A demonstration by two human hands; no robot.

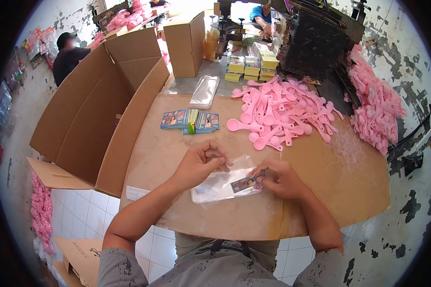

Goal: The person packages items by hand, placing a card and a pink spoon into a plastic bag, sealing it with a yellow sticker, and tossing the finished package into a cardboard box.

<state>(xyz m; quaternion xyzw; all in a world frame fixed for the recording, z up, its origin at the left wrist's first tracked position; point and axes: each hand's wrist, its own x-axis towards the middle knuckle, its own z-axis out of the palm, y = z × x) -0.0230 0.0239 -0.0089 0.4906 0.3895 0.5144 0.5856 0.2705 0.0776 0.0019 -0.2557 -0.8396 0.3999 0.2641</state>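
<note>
My right hand (281, 179) pinches a small printed card (246, 184) over clear plastic bags (210, 189) near the table's front edge. Left of it, my left hand (203, 162) is at the upper edge of the bags, its fingers curled with thumb near fingertips; whether a bag edge is between them is too small to tell. Beyond my hands lies a banded stack of printed cards (191, 121). A heap of pink plastic spoons (277, 110) spreads to its right. Another pile of clear bags (204, 92) rests behind the cards.
A large open cardboard box (93, 105) stands at the left, a taller carton (183, 45) behind it. Stacked cards (251, 67) and a dark machine (316, 43) are at the back. Pink bagged goods (376, 100) hang at the right. Other people are in the background.
</note>
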